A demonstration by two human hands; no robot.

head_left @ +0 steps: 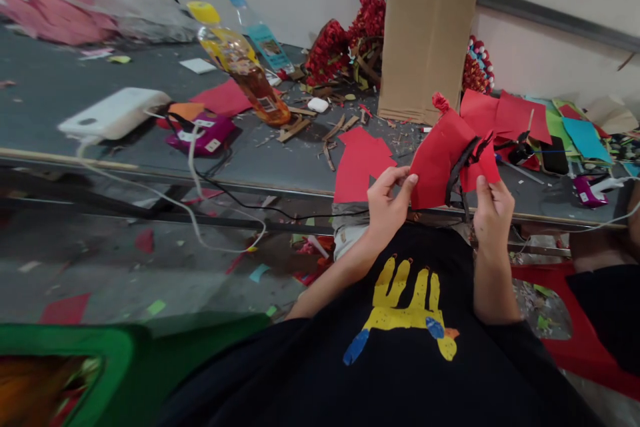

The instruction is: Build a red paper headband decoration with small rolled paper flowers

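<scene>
Over the front edge of the table, my left hand (391,203) pinches the left edge of a piece of red paper (437,167) between thumb and fingers. My right hand (493,210) is closed on a smaller red piece (479,170) to its right. A dark, twisted strip (456,173) runs between the two red parts; whether they are joined there I cannot tell. Just behind the held paper shows a small crumpled red knot (440,103). Cut red paper (363,163) lies at the table edge beside my left hand.
Two bottles (240,70) (260,33), a white power bank (115,113) with cables and a purple device (205,133) stand left. A tall cardboard piece (430,27) rises behind. Coloured paper (585,137), a phone (554,155) and another person's leg (600,247) are right.
</scene>
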